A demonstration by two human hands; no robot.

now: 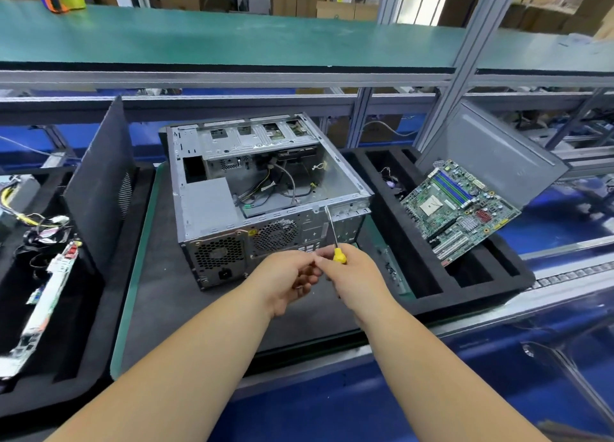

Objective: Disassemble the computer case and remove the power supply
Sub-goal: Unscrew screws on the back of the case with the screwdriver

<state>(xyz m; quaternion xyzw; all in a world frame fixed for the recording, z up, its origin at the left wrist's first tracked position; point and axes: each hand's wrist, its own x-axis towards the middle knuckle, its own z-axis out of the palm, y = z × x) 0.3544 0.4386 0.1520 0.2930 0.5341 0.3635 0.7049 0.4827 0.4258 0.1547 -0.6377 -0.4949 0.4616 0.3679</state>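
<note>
The right hand [349, 269] is gripping the screwdriver [333, 234] at the case [265, 206] rear rim, left hand [289, 275] curled alongside, while the supply [212, 215] is sitting in the near-left corner; the tip should seat squarely.

Count: one open computer case [265, 189] at centre, holding one power supply [212, 235]. One screwdriver [335, 239]. One motherboard [460, 209] at 3 o'clock. Two black foam trays, at 9 o'clock [83, 368] and 3 o'clock [382, 229]. Two hands, left [289, 279] and right [349, 272].
</note>
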